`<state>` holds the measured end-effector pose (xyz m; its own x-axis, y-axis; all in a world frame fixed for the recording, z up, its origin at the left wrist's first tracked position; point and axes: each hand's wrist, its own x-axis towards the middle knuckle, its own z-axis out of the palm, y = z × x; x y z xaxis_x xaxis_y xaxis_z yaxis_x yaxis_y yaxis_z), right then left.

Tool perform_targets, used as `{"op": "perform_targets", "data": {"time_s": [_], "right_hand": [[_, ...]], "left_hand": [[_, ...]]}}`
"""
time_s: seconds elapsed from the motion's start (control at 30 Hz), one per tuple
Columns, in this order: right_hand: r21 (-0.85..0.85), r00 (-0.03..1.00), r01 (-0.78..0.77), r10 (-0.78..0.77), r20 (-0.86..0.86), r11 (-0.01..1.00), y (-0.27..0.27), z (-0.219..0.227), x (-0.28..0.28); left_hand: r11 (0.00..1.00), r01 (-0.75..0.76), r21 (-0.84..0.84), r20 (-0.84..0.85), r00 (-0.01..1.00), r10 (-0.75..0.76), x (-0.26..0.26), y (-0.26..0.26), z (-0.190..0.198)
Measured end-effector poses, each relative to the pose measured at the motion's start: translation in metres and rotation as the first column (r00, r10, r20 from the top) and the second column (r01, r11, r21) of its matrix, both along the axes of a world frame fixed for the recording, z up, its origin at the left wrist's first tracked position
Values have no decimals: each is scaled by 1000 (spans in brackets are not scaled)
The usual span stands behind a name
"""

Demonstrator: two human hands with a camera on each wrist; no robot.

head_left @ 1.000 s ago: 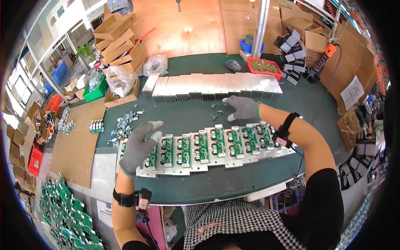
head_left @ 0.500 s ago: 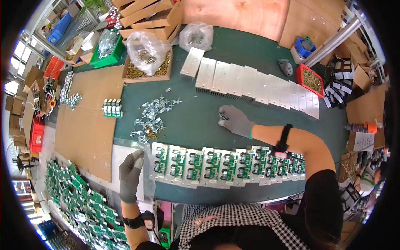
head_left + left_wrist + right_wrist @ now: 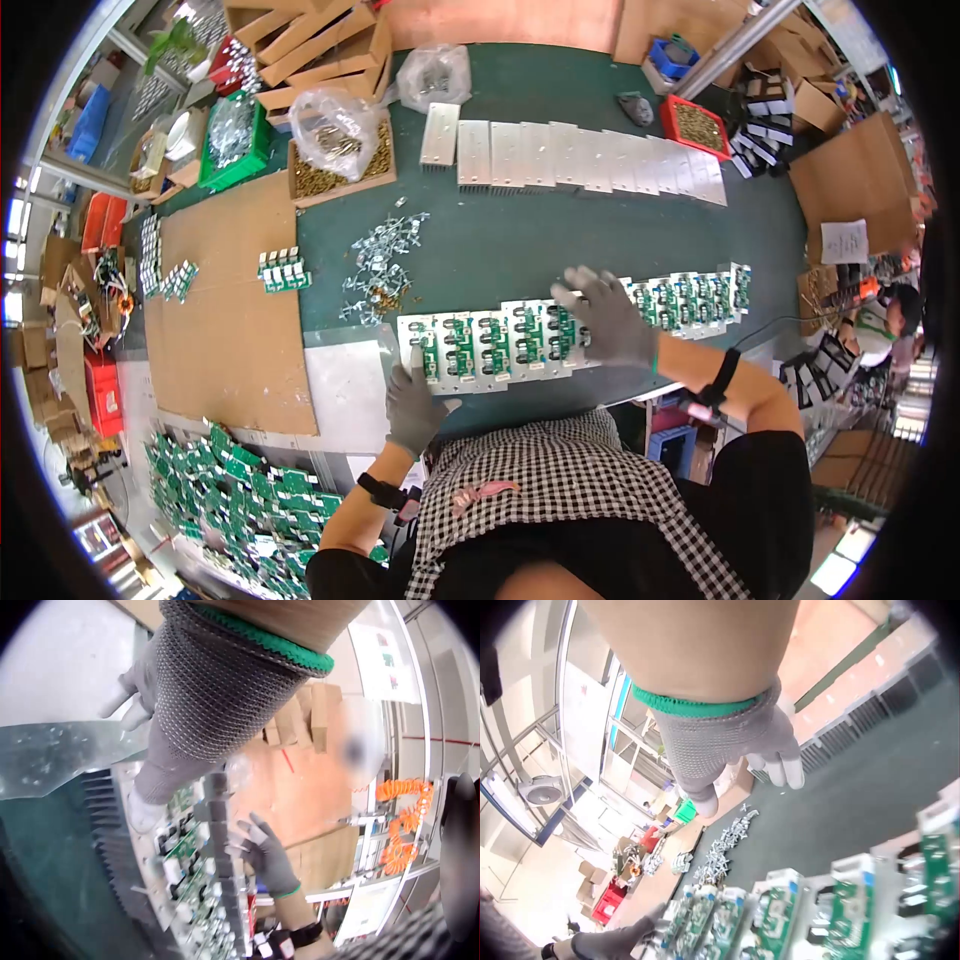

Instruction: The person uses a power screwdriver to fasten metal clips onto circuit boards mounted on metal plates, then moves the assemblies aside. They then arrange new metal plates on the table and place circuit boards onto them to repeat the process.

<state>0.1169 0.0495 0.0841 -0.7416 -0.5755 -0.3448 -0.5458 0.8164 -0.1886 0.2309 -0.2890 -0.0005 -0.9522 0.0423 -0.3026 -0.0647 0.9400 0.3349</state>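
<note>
A row of green circuit boards (image 3: 529,335) sits on silvery finned heat sinks (image 3: 460,385) along the near side of the table. My gloved left hand (image 3: 412,412) is at the row's left end, one finger extended onto the end heat sink's edge, as the left wrist view shows up close. Over the middle of the row, my gloved right hand (image 3: 615,325) has its fingers spread and holds nothing; it covers some boards in the head view. Behind the row's left part lies a loose pile of small metal clips (image 3: 378,265).
Bare heat sinks (image 3: 590,158) stand in a line farther back. A box of brass-coloured screws (image 3: 378,165) and a red tray (image 3: 697,128) flank them. Cardboard (image 3: 225,345) covers the left side, with many loose green boards (image 3: 235,490) heaped nearer the person.
The right hand has come from the bare tabletop back over the boards, its curled fingers now spread. The left hand has moved right onto the row's left end. The head view has shifted.
</note>
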Motion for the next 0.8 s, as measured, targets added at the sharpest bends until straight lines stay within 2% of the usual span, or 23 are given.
{"op": "perform_targets", "data": {"time_s": [0.07,0.1,0.2,0.23,0.3,0.37,0.47,0.6,0.63,0.67,0.7,0.73,0.8], "right_hand": [[175,993,-77,59,103,982,22,-21,45],[218,992,-96,75,103,971,31,-36,57],[-98,974,-37,14,-228,995,43,-77,62],[-117,969,-31,1,-248,993,48,-81,57],[-138,960,-21,-19,-280,990,58,-80,39],[-103,954,10,-40,-296,995,72,-78,16],[-114,930,52,-89,-356,992,87,-76,-19],[-95,957,84,-107,-270,992,102,-63,-61],[-123,966,80,-108,-236,989,105,-55,-68],[-154,974,76,-107,-200,985,106,-46,-77],[-148,962,69,-105,-252,987,107,-32,-86],[-226,964,102,-153,-218,969,110,-23,-101],[-276,959,132,-193,-206,952,109,-20,-137]], "left_hand": [[999,-46,-11,-35,998,46,2,6,-12],[997,-73,-23,-46,996,71,2,7,-14],[993,-110,41,-74,991,112,-5,14,-11],[988,-138,69,-40,989,141,-16,19,-4],[996,-86,28,-37,996,87,-42,23,-6],[998,-26,60,-127,991,34,-82,39,-9],[993,-6,118,-140,990,23,-139,60,-6],[994,88,57,-37,996,-86,-177,66,7],[967,214,138,5,976,-217,-189,51,18],[945,317,76,-20,948,-317,-210,31,20],[912,411,12,-30,912,-410,-231,10,22],[867,495,-53,-31,867,-497,-248,2,24],[946,316,73,-82,947,-310,-286,13,45]]}}
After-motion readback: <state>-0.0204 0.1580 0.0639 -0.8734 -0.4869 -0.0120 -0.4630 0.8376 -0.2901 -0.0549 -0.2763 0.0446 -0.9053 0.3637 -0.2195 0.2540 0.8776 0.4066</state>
